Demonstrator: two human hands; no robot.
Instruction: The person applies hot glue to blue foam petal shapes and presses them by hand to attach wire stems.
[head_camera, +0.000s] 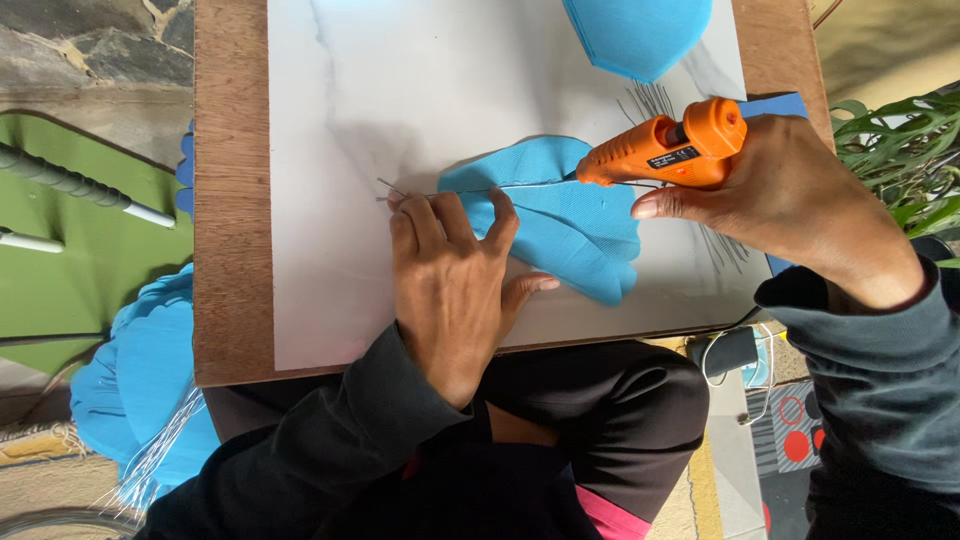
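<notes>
A: Right hand (800, 190) grips the glue gun (665, 150), nozzle at the petal's (560, 225) three o'clock edge, mid-bench (235, 200).

B: Left hand (450, 280), fingers spread, pins petal and wire (480, 190). Run glue slowly toward nine o'clock, fingertips clear.

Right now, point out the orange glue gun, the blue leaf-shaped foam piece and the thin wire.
Orange glue gun (665, 150), head view, middle of its barrel.
Blue leaf-shaped foam piece (575, 235), head view, bare centre.
Thin wire (392, 188), head view, free end beside the left hand's fingertips.
</notes>
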